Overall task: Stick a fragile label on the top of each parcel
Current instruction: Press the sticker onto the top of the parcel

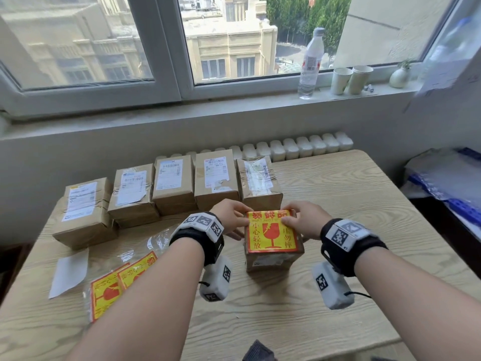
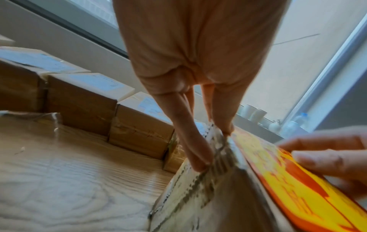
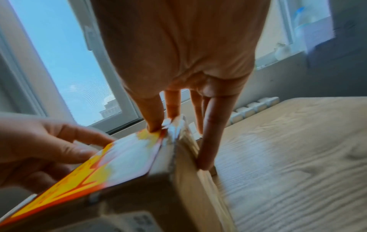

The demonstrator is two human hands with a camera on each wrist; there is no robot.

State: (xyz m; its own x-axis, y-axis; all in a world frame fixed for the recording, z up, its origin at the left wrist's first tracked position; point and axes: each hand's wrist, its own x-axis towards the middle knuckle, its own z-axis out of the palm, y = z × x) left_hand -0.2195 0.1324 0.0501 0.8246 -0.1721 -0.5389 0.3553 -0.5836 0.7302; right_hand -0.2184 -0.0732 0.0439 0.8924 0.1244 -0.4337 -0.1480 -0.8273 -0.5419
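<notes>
The label (image 1: 272,231) looks thin and floppy; both the left hand (image 1: 232,219) and right hand (image 1: 304,220) press flat, uncurled fingers on its far edge atop the box (image 1: 273,260).

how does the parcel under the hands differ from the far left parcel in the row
The near parcel carries a yellow and red fragile label on top; the left parcel shows only a white shipping label. Both hands touch the near parcel; the left parcel sits untouched. Both are brown cardboard on the table.
</notes>
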